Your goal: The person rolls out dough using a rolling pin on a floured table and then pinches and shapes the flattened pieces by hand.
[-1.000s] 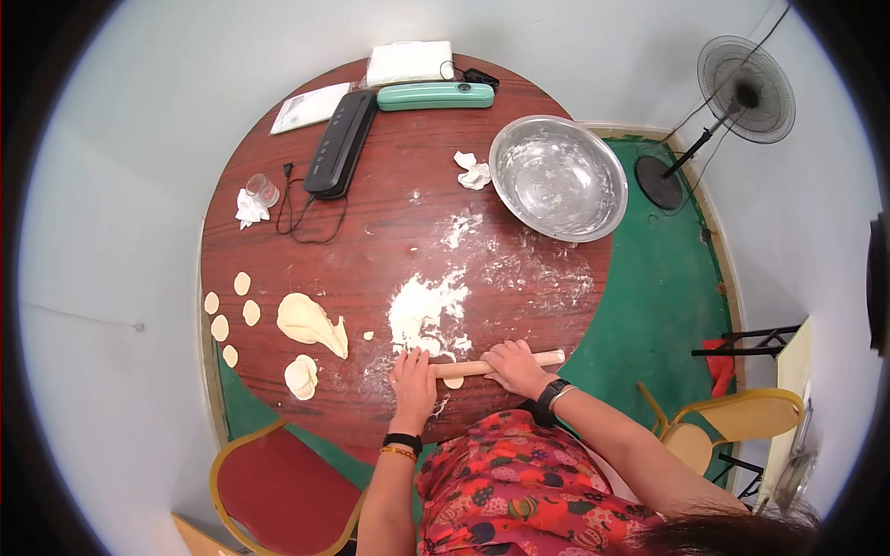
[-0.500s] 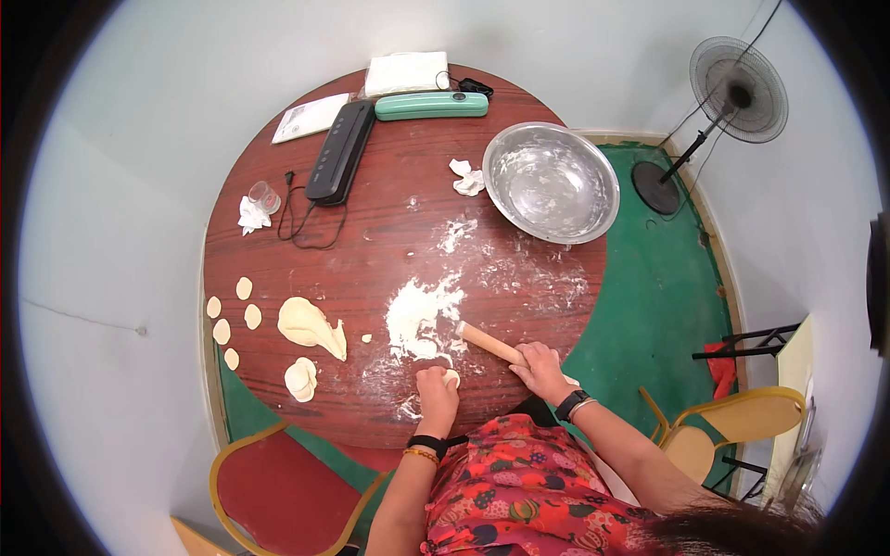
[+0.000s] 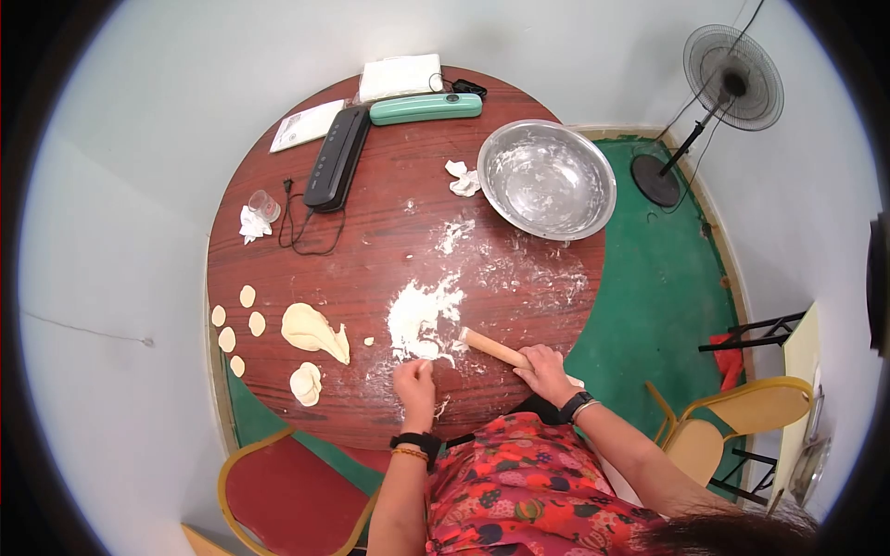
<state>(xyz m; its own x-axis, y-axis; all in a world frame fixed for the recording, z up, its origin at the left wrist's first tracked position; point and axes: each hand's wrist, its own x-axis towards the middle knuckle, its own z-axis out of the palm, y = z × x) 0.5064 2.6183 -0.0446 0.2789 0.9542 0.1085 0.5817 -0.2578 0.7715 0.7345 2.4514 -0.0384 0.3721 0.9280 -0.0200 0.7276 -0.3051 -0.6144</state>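
Your right hand [image 3: 547, 372] is wrapped around the smooth, cylindrical wooden rolling pin [image 3: 498, 348], which slants beside the loose white flour [image 3: 423, 315]. Your left hand [image 3: 414, 387] has curled fingers at the flour's near edge; whether they pinch anything, you cannot tell. Leftward on the wood-grained table [image 3: 371, 250] lie a soft, tapering dough lump [image 3: 311, 330], overlapping dough pieces [image 3: 306, 383] and five flat discs [image 3: 257, 323]. The shiny metal bowl [image 3: 547, 181] holds floury residue. Print on the white packet [image 3: 307, 126] is too small to read.

Pale walls, grn floor [image 3: 640, 269], blk fan [image 3: 732, 83] nr wall
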